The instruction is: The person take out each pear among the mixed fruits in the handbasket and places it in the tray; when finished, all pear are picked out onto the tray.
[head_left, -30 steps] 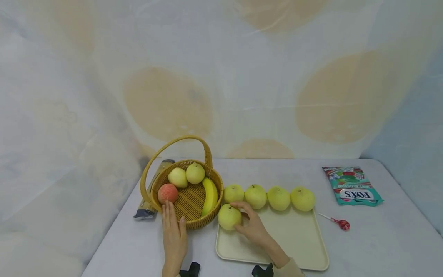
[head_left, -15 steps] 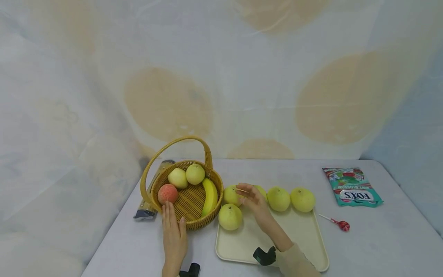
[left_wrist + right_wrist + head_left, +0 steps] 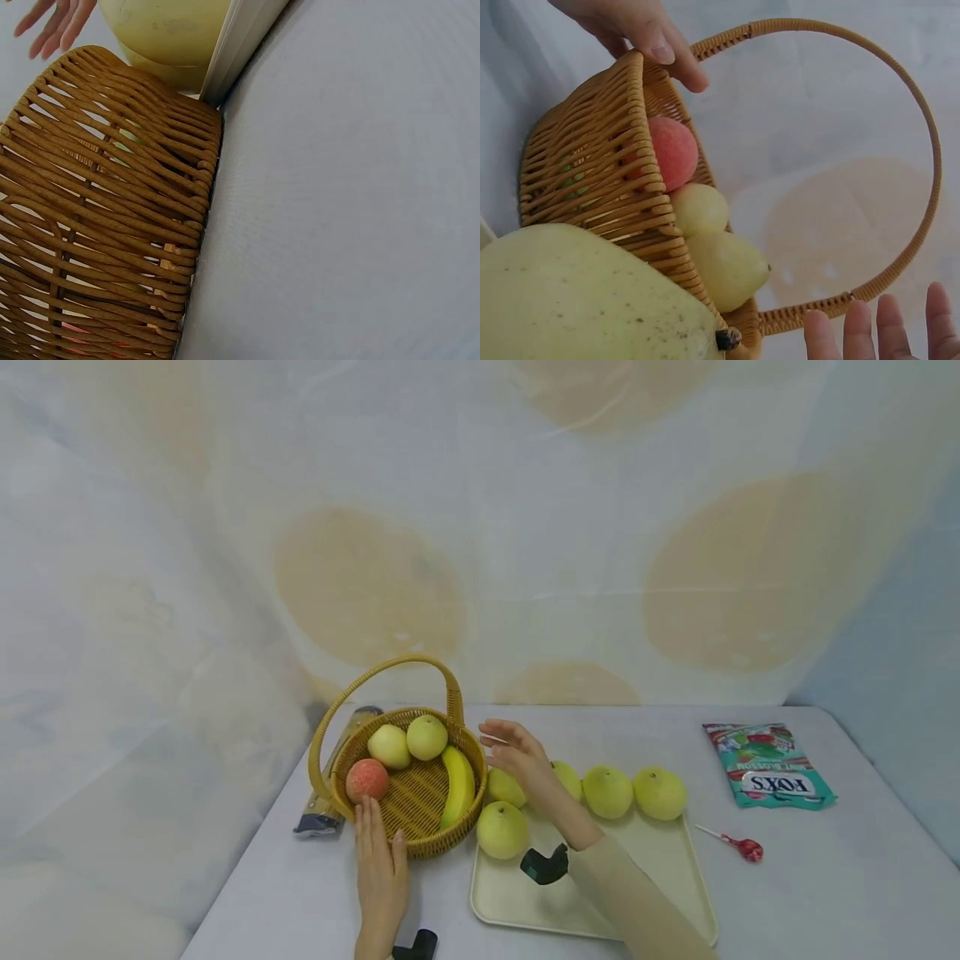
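A wicker basket (image 3: pixel 431 846) with a tall arched handle (image 3: pixel 408 658) stands left of centre. It holds a red peach-like fruit (image 3: pixel 367 780), two pale yellow-green fruits (image 3: pixel 389 746) and a banana (image 3: pixel 458 787). My left hand (image 3: pixel 382 885) touches the near left rim with straight fingers; in the right wrist view its fingers (image 3: pixel 682 71) reach over that rim. My right hand (image 3: pixel 521 760), holding nothing, hovers with spread fingers near the handle's right base. Below it, several pale yellow pears (image 3: pixel 502 830) sit on a cream tray (image 3: pixel 585 902), partly covered by the arm.
A teal FOX'S candy bag (image 3: pixel 768 766) lies at the right back, and a red lollipop (image 3: pixel 742 847) lies right of the tray. Behind the basket's left side lies a long gold and dark packet (image 3: pixel 318 818). Patterned cloth hangs behind the table.
My right hand has let go of the front left pear on the tray and moved up and left to the basket's handle base. My left hand stays at the rim.
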Demonstrator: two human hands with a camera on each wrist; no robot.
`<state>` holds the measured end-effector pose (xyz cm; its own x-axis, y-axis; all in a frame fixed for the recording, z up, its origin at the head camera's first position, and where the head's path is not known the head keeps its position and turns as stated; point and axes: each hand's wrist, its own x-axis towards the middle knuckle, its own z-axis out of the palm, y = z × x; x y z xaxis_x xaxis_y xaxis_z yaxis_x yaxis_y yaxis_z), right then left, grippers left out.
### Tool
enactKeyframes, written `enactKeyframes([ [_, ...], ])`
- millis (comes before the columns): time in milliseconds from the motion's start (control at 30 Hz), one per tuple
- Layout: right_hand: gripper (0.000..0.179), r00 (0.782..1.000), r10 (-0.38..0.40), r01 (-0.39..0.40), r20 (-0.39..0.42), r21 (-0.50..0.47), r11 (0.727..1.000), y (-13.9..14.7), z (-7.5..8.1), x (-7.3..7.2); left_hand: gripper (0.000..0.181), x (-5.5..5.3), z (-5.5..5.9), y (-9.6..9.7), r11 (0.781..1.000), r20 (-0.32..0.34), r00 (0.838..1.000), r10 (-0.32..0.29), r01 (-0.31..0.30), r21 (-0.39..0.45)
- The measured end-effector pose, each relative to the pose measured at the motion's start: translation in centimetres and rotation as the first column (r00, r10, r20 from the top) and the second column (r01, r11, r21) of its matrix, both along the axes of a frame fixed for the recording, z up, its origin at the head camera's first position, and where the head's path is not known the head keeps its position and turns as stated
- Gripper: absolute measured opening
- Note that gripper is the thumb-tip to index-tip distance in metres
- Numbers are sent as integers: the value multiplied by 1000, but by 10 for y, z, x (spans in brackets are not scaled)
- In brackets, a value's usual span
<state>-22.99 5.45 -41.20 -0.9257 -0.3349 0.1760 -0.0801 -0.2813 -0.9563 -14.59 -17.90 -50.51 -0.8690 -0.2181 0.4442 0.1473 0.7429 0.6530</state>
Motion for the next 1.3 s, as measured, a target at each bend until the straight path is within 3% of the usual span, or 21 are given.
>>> enactKeyframes([
  [100,51,998,43,-43,40,-2,999,-7,4,-6,61,0,-1,-1,1000,-9,1000,-3,3,-4],
  [333,50,992,71,-81,103,98,992,-20,7,-21,63,0,-3,0,1000,-25,1000,1,-2,-10],
  [667,50,983,59,-90,172,177,980,-31,-1,-39,62,1,-2,1,1000,-19,1000,6,-6,-7],
  [1100,48,982,8,-66,189,303,951,-48,10,-53,64,0,-4,-3,999,-48,999,17,-19,-26],
  [1300,46,978,-20,-45,207,300,953,-53,12,-57,62,0,-3,-1,999,-54,998,9,-11,-31],
])
